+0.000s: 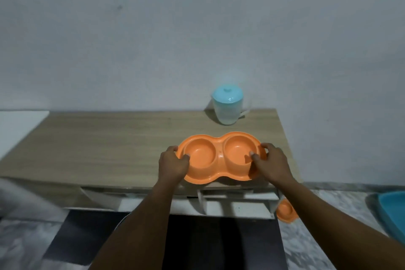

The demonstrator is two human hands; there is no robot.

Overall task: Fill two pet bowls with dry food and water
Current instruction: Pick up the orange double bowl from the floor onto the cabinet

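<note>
Bowls [221,156], an empty orange double dish near the jug [228,107] on the table [98,138], look light, stiff and slick, so left hand [174,163] and right hand [270,163] clamp opposite rim ends.

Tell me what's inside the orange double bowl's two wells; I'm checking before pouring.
Both wells of the orange double bowl look empty; the right hand covers part of the right well.

the double pet bowl [220,156] sits at the bench's [98,144] near right edge. the lidded jug [228,107] stands behind it, far right, by the wall. a second bowl [285,212] lies lower, right of the bench.
</note>
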